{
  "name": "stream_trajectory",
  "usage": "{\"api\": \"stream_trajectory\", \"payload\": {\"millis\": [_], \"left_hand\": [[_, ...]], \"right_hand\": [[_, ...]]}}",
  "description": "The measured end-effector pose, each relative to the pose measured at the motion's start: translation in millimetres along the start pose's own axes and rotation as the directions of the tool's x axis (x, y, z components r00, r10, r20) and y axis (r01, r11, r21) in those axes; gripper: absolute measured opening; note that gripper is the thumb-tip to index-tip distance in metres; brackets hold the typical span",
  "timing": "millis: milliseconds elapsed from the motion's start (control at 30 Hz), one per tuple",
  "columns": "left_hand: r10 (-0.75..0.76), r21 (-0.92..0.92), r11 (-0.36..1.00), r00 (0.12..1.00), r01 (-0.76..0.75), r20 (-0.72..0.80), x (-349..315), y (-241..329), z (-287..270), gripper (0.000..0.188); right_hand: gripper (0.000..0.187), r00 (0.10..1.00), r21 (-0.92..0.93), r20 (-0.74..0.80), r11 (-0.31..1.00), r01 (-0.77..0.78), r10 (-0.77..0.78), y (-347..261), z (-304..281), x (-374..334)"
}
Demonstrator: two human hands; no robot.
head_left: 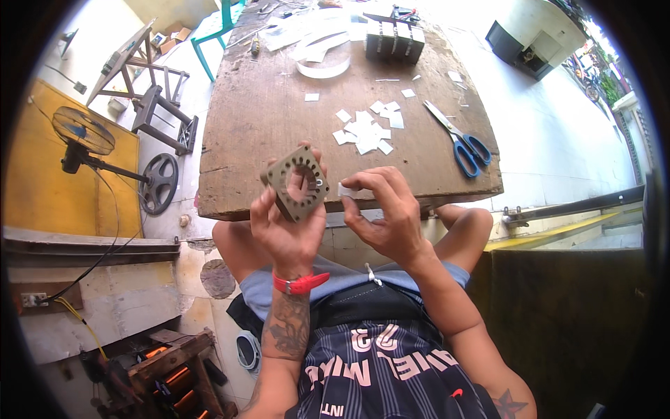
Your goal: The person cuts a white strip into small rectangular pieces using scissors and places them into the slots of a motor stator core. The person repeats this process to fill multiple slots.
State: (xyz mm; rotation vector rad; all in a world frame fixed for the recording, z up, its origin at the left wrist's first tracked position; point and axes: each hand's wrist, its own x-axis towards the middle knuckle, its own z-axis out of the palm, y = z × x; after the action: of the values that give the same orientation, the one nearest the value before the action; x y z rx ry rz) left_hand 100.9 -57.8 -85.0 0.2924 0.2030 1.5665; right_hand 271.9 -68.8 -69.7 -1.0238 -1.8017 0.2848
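Note:
My left hand [293, 234] grips a squarish grey-brown stator core [287, 199], tilted above the table's near edge. Slots ring the core's round centre hole, and small holes sit at its corners. A bit of folded white paper [319, 182] shows in a slot on its right side. Just right of the core, my right hand [387, 213] pinches a small white paper slip [345, 190] between thumb and forefinger, apart from the core. Farther out on the table lies a loose pile of cut white paper pieces [365, 131].
Blue-handled scissors [464, 140] lie on the wooden table [258, 119], right of the pile. Toward the far end are white paper strips [324, 45] and a dark stack of blocks [395, 40]. A floor fan [84, 133] stands at left, a teal chair [209, 35] beyond it.

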Motion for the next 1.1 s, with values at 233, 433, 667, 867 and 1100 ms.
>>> {"api": "stream_trajectory", "payload": {"millis": [233,433,667,867,1100], "left_hand": [[0.164,0.117,0.976,0.971,-0.186,0.174,-15.3,-30.8,3.2,0.073],[0.216,0.281,0.919,0.948,-0.278,0.234,-18.7,-31.9,-4.1,0.073],[0.233,0.353,0.879,0.935,-0.320,0.267,-17.3,-28.1,-5.8,0.074],[0.278,0.391,0.850,0.931,-0.353,0.236,-13.7,-26.5,-3.6,0.071],[0.264,0.341,0.879,0.936,-0.333,0.232,-18.6,-27.5,-3.4,0.076]], "right_hand": [[0.031,1.000,0.077,-0.021,0.997,-0.015,0.017,-6.7,7.7,-10.1],[0.032,0.998,-0.012,0.007,0.998,0.055,-0.055,-6.0,7.1,-14.8],[0.034,0.997,-0.013,0.060,0.999,0.052,-0.051,-5.9,8.3,-18.2],[0.041,1.000,0.103,0.018,0.995,-0.006,0.005,-6.8,9.1,-15.1],[0.035,0.993,0.223,0.012,0.968,-0.118,0.119,-8.7,12.2,-14.0]]}}
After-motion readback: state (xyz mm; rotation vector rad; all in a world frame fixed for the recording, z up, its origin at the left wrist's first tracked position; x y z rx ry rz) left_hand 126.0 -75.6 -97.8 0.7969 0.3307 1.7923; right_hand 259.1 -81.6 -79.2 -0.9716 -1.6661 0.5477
